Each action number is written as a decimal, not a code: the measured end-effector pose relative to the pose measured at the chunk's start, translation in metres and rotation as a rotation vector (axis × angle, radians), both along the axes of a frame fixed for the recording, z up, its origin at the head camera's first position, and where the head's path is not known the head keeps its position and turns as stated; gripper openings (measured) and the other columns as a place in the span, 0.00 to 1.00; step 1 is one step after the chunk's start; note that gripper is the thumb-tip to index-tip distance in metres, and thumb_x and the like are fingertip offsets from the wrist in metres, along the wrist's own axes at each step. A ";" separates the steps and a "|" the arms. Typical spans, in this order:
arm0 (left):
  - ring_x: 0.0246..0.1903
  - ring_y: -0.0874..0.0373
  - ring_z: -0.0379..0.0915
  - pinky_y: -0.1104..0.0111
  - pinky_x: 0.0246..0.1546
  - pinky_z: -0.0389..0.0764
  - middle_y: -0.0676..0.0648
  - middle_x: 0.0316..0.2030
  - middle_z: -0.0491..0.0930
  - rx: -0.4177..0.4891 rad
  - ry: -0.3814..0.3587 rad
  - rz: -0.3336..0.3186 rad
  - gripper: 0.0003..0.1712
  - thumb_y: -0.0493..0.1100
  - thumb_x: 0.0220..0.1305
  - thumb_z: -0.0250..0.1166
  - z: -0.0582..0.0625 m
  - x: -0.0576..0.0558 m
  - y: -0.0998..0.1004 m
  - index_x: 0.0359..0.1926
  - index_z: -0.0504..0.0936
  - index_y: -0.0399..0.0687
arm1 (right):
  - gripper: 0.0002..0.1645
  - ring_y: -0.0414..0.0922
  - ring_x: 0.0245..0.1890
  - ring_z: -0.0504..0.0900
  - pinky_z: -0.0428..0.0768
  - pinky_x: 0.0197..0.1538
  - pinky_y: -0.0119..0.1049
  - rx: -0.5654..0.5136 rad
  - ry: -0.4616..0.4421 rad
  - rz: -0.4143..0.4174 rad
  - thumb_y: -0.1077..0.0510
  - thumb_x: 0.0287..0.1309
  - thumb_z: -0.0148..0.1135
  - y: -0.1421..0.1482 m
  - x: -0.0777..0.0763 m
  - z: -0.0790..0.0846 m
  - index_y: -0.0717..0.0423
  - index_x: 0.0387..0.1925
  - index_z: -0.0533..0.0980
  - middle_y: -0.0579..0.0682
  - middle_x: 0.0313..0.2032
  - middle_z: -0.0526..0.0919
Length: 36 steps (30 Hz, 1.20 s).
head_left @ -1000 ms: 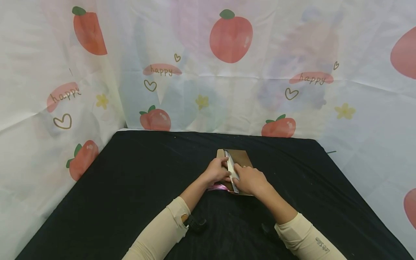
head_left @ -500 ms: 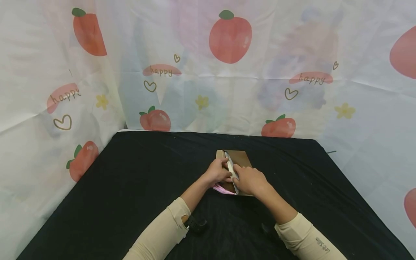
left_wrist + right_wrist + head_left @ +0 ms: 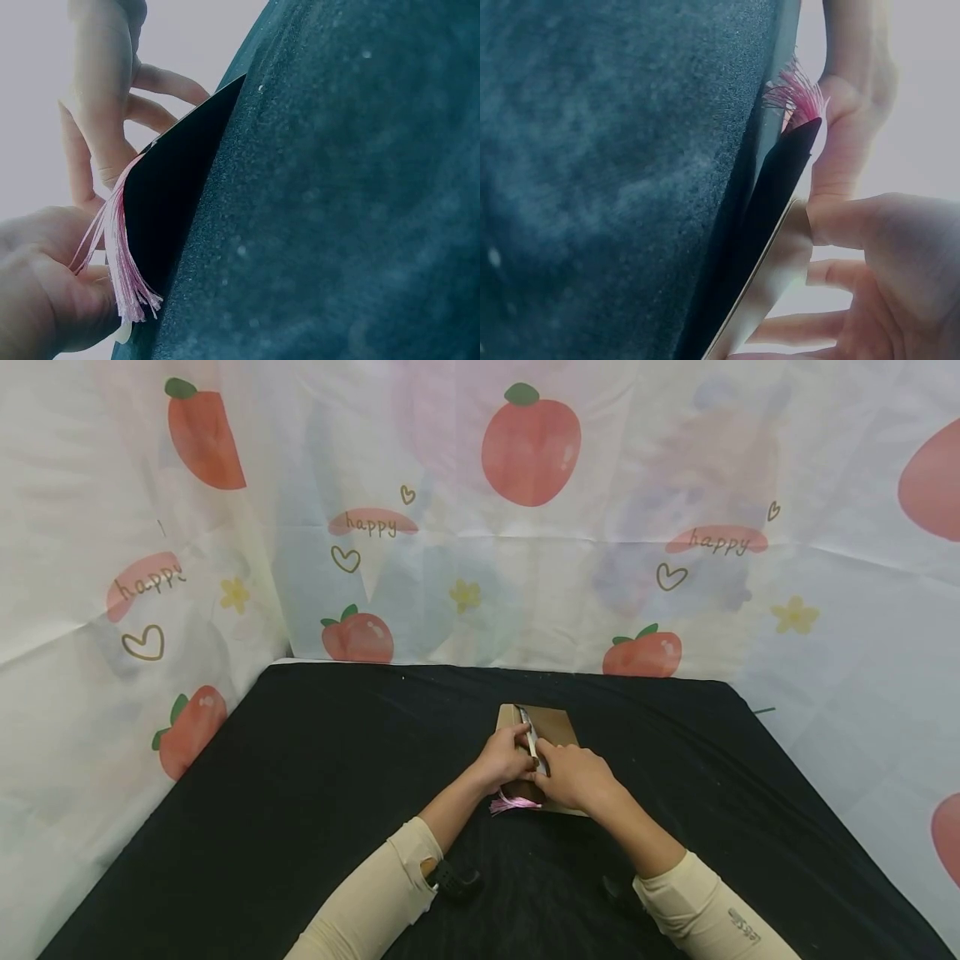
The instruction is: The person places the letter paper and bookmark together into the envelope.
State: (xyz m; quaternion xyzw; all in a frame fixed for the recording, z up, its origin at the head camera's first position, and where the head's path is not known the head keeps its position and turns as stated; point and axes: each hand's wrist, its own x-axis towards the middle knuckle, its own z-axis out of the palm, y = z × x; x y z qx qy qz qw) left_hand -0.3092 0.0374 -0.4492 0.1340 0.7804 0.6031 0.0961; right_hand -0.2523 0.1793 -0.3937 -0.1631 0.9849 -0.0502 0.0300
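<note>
A flat brown kraft-coloured object (image 3: 557, 724), like a thin box or cover, lies on the black cloth. Down its middle runs a narrow pale strip (image 3: 532, 741) with a patterned edge. A pink tassel (image 3: 516, 804) hangs out at the near end; the left wrist view shows the same tassel (image 3: 124, 259) beside the object's dark side. My left hand (image 3: 502, 758) holds the strip from the left, thumb and fingers bent at it. From the right, my right hand (image 3: 577, 774) pinches at the strip, its other fingers over the brown surface. The strip is partly hidden by fingers.
A black cloth (image 3: 360, 760) covers the table. Behind and at the sides hangs a pale curtain (image 3: 450, 468) printed with fruit, hearts and the word happy. Dark wrist devices, one at the left wrist (image 3: 456, 877), sit below both hands.
The pale strip between my hands has become narrower, and its near end has gone out of sight. The pink tassel has shifted and spread. Both hands stay nearly in place.
</note>
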 end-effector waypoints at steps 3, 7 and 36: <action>0.24 0.60 0.76 0.72 0.22 0.82 0.46 0.43 0.78 0.006 -0.005 0.006 0.43 0.19 0.55 0.63 0.000 0.000 0.000 0.74 0.68 0.33 | 0.20 0.52 0.29 0.78 0.77 0.29 0.49 -0.001 0.004 0.001 0.47 0.70 0.65 0.000 0.001 0.000 0.57 0.51 0.76 0.51 0.28 0.75; 0.23 0.59 0.76 0.71 0.23 0.84 0.46 0.43 0.79 0.011 -0.008 0.001 0.43 0.19 0.56 0.63 -0.001 0.000 0.000 0.74 0.67 0.34 | 0.22 0.54 0.32 0.80 0.79 0.32 0.51 0.004 0.011 -0.002 0.46 0.70 0.65 0.000 0.000 -0.001 0.58 0.55 0.76 0.53 0.30 0.77; 0.28 0.57 0.71 0.72 0.22 0.68 0.42 0.50 0.83 -0.340 0.277 -0.011 0.38 0.23 0.58 0.67 -0.001 -0.010 -0.005 0.71 0.71 0.37 | 0.19 0.52 0.30 0.81 0.82 0.28 0.50 0.052 0.030 0.036 0.47 0.67 0.68 -0.002 0.000 -0.007 0.53 0.53 0.78 0.52 0.28 0.80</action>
